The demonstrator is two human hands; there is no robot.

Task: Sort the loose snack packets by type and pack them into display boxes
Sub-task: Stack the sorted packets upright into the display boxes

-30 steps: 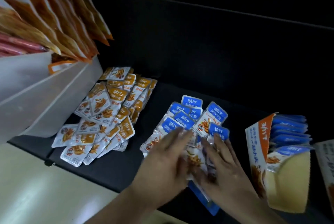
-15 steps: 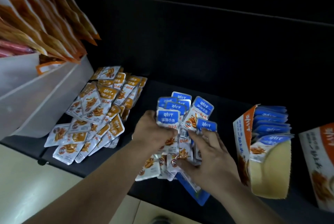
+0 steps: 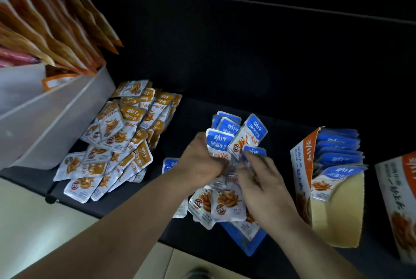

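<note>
**A:** What are the hands doing?

**B:** The left hand (image 3: 200, 159) is gripping a fanned bunch of blue packets (image 3: 236, 134), its fingers curling round the middle of it. The right hand (image 3: 263, 184) is lying against the bunch's right side with its fingers spread and only slightly bent. I cannot tell whether it is pinching or just steadying.

**A:** Where is the bunch sitting?

**B:** It is being held just above the dark surface (image 3: 193, 107), at the middle. Its long axis is running near to far, with the blue tops pointing far. A few packets are sagging out of the near end.

**A:** And the box?

**B:** The open box (image 3: 301, 166) is standing to the right of both hands, already holding a row of blue packets. The right hand is the nearer one, so I'd judge the bunch is going rightward. The tops are already pointing the same way as those in the box.

**A:** Anything to the left?

**B:** The orange packets (image 3: 117, 139) are lying in a loose pile on the left, well apart from the hands and beside a white bin (image 3: 56, 121).
</note>
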